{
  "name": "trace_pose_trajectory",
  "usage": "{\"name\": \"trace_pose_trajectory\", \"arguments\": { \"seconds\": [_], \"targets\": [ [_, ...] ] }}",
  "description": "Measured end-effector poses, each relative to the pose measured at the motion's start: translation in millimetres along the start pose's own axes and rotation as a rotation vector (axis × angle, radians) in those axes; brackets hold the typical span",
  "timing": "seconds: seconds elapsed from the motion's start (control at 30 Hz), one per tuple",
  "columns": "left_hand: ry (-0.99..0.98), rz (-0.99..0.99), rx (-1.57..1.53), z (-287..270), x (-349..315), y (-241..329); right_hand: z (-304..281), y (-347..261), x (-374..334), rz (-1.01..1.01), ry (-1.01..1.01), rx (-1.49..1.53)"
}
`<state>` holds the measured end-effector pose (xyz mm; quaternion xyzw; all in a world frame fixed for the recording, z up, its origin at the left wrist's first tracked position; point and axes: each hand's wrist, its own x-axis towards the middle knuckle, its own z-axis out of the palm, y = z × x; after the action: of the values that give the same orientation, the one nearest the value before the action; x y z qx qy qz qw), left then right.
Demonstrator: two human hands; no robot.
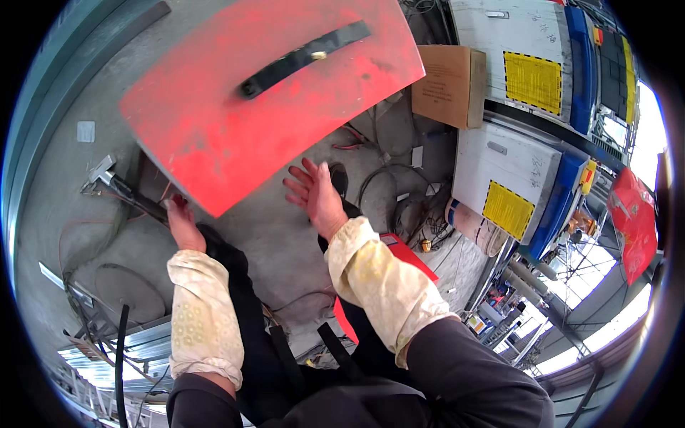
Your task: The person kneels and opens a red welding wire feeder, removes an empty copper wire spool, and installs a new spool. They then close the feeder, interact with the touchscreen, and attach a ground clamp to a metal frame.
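A large red, scuffed flat panel (271, 114) stretches across the upper part of the head view. On it lies a black bar (303, 60) with a small brass-coloured piece at its middle. My left hand (185, 222) is beside the panel's near left edge, fingers slightly bent and apart; whether they touch it I cannot tell. Next to that hand lies a tool with a metal head and black handle (135, 196). My right hand (317, 198) is spread open, palm facing inward, below the panel's right edge and holding nothing. Both forearms wear pale, stained sleeve covers.
Right of the panel stands a cardboard box (446, 85) beside two white cabinets (506, 167) with yellow labels. Dark cables (367, 185) tangle on the concrete floor (278, 250). Near my legs are another red piece (410, 257) and, lower left, metal profiles (135, 357).
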<state>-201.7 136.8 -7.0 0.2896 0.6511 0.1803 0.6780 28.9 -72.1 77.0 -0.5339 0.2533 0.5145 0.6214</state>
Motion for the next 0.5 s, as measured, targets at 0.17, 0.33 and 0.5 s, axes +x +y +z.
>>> {"name": "trace_pose_trajectory", "arguments": {
  "seconds": [0.17,0.33,0.5],
  "targets": [
    [-0.090,0.221,-0.158,78,-17,17,6,-66,9,-0.352,0.172,0.084],
    [-0.137,0.188,-0.249,104,-9,14,20,-173,47,-0.706,0.179,-0.070],
    [-0.123,0.051,-0.403,97,-29,-27,40,-215,28,-0.860,0.184,-0.451]
  ]
}}
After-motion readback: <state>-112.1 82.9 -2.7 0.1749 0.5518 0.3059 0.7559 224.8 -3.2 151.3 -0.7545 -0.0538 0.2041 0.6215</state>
